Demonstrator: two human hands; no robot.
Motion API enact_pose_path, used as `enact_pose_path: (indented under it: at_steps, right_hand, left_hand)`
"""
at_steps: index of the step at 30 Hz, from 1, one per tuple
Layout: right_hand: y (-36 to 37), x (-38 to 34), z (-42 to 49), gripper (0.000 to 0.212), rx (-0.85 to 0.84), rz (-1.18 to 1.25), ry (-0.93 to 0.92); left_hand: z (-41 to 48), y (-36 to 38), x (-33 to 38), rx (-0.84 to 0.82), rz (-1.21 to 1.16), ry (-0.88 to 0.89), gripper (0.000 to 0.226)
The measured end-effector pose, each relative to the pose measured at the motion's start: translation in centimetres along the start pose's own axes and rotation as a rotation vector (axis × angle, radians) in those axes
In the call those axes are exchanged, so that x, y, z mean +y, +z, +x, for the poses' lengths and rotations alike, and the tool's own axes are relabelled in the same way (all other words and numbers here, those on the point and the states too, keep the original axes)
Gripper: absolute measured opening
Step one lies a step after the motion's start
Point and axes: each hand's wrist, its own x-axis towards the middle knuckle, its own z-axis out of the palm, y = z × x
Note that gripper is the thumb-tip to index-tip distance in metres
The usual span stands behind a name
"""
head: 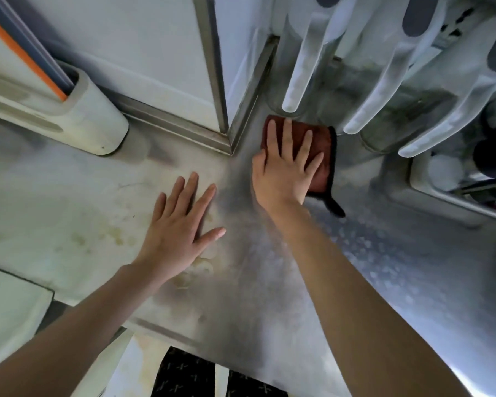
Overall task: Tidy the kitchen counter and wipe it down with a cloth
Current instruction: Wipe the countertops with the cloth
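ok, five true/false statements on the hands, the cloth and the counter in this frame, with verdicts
1. The right hand lies flat on the reddish-brown cloth. True.
2. The left hand grips a second cloth. False: it rests flat on the bare counter and holds nothing.
3. Yellowish stains mark the counter beside the left hand. True.
4. The cloth hangs over the counter's front edge. False: it lies on the counter close to the back corner.
5. A white holder at the back left has an orange-edged item standing in it. True.
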Motion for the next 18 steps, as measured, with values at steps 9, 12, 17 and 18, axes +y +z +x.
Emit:
enact_pose_path:
  at_steps: [9, 12, 17, 18]
  right_hand:
    - [-0.5, 3.0, -0.9, 0.054, -0.012, -0.175, -0.278]
    - [0.0, 1.7, -2.4, 0.054, -0.003, -0.069, -0.073]
    - [3.1, -3.9, -9.6, 0.061, -0.052, -0.089, -0.238]
    - [3.6, -4.6, -11.0, 0.06, -0.088, -0.112, -0.347]
  left_hand:
    - [-2.4, -1.5, -0.6, 0.091, -0.188, -0.083, 0.073]
    - [-4.6, -1.4, -2.7, 0.114, -0.188, -0.154, 0.072]
    - [-7.8, 0.0, -4.8, 0.088, -0.145, -0.212, 0.072]
    - [-8.3, 0.2, -5.0, 0.078, -0.128, -0.196, 0.073]
